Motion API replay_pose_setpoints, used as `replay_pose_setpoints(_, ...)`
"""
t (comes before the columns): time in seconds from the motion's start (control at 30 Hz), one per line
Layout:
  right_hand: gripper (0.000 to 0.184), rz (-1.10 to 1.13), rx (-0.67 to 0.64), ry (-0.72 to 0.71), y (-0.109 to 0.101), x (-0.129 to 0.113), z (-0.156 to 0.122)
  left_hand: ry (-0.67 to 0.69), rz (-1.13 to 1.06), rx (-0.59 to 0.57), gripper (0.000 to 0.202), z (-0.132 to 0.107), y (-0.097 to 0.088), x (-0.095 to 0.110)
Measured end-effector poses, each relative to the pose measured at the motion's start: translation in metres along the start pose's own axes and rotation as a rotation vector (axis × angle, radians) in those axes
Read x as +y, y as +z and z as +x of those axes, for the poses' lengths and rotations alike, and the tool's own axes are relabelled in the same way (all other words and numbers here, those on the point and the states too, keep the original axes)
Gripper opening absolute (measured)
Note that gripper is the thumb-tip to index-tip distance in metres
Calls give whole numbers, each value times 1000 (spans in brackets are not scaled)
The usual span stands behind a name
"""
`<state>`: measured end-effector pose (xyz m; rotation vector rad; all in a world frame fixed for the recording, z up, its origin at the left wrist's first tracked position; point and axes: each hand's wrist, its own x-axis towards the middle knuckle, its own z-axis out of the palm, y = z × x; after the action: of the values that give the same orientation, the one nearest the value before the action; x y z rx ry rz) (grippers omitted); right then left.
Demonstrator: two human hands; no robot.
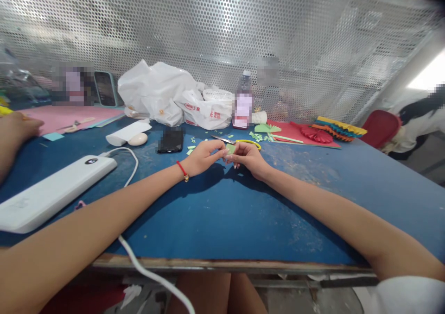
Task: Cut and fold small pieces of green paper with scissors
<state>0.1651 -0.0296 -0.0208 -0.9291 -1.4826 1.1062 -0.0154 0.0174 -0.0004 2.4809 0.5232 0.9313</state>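
Between the fingertips of both hands is a small piece of light green paper (230,149), held just above the blue table. My left hand (205,157), with a red bracelet at the wrist, pinches its left side. From the other side, my right hand (251,159) grips it between thumb and fingers. Right behind the hands lie scissors with yellow handles (249,143), partly covered by my fingers. Small green paper scraps (191,147) are scattered to the left of the hands, and more green cuttings (257,136) lie behind on the right.
A white power bank (59,191) with a cable lies under my left forearm's side. Further back are a black phone (171,140), white plastic bags (158,89), a bottle with a phone (242,110) against it, and red paper (288,131). Another person's hand (24,124) is at far left.
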Motion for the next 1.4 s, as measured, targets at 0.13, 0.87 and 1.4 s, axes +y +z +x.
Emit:
replay_pose_setpoints(0.13, 42, 8, -11, 4, 0, 1, 0, 54, 69, 2, 32, -1, 0, -2)
replay_pose_setpoints(0.87, 32, -57, -72, -18, -2, 1, -2, -70, -216, -90, 33, 3, 0, -9)
replay_pose_setpoints(1.4, 41, 13, -37, 0, -3, 3, 1, -60, -169, -54, 35, 4, 2, -2)
